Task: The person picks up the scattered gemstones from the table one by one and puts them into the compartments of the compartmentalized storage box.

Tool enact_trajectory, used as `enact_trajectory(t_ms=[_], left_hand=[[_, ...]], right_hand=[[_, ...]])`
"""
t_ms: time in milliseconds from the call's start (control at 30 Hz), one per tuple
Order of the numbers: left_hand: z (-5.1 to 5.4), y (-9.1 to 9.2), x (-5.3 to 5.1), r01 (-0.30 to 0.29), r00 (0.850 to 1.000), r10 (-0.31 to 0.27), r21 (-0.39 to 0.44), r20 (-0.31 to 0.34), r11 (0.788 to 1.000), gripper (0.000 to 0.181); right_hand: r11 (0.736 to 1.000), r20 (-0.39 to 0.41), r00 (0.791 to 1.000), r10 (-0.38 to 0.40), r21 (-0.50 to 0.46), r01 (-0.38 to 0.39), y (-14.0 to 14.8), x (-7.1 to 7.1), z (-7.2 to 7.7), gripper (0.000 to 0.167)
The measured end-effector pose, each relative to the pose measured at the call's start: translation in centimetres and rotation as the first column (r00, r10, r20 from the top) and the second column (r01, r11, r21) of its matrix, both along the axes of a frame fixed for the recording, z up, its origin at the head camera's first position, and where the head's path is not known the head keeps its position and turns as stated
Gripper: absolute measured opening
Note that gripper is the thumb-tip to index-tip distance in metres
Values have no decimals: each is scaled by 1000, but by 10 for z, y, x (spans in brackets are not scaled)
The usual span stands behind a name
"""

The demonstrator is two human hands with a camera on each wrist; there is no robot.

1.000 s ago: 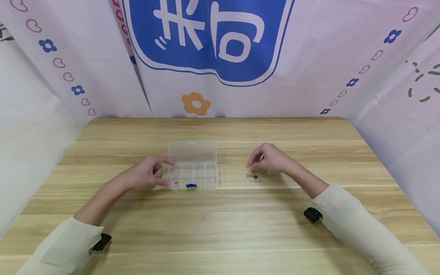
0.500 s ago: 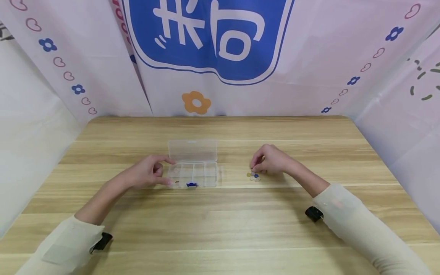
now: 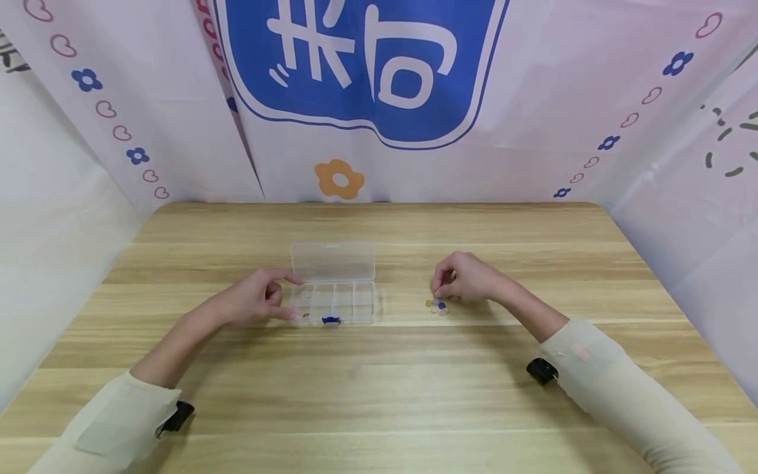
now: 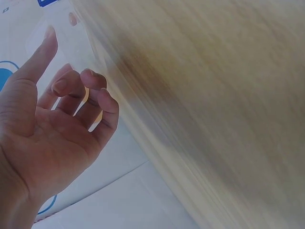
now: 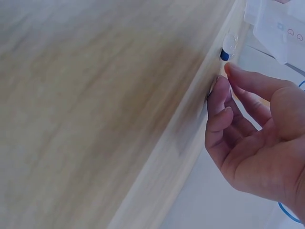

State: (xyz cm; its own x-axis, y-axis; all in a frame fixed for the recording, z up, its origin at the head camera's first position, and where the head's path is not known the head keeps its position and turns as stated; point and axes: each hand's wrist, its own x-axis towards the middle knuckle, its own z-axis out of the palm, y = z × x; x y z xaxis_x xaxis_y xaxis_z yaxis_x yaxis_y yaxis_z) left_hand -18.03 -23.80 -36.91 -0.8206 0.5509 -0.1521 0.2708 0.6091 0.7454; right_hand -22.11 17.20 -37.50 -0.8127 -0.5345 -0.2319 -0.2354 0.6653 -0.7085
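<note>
A clear plastic compartment box (image 3: 343, 304) stands with its lid (image 3: 333, 262) raised at the back and a blue latch (image 3: 331, 320) in front. My left hand (image 3: 251, 299) holds the box's left end between thumb and forefinger. A small reddish piece (image 3: 306, 316) shows in its front-left compartment, also in the left wrist view (image 4: 72, 19). My right hand (image 3: 464, 276) has thumb and forefinger close together at a small cluster: a yellow piece (image 3: 429, 303), a blue piece (image 3: 442, 305) and clear pieces (image 3: 444, 312). Whether anything is between these fingertips is too small to tell.
Both hands work over a wooden table (image 3: 367, 388). A printed white cloth (image 3: 533, 118) hangs behind its back edge, with more cloth at both sides. Black wrist gear (image 3: 541, 371) sits at each cuff.
My right hand has lowered slightly toward the small pieces, and its thumb and forefinger have come closer together. My left hand keeps its place at the box.
</note>
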Motion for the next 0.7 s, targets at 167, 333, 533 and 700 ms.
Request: enact_trajectory(t_ms=[167,333,533,700], left_hand=[[1,0,0,0,1000,0,-7,-4,1000,62],[2,1,1,3,1000,-3,-6,-7,1000,62],[2,2,2,3,1000,-3,-5,-9,1000,61],[1,1,1,-2,1000,2,-14,-9,1000,61]], right_hand=[[999,-16,999,-29,12,30,-1,0,2,8],[1000,-34,999,-30,-2,30,0,-2,3,3],[999,-55,998,-23,-26,22,1,-3,3,7],[999,-64,998,-27,-24,25,-3,-2,6,6]])
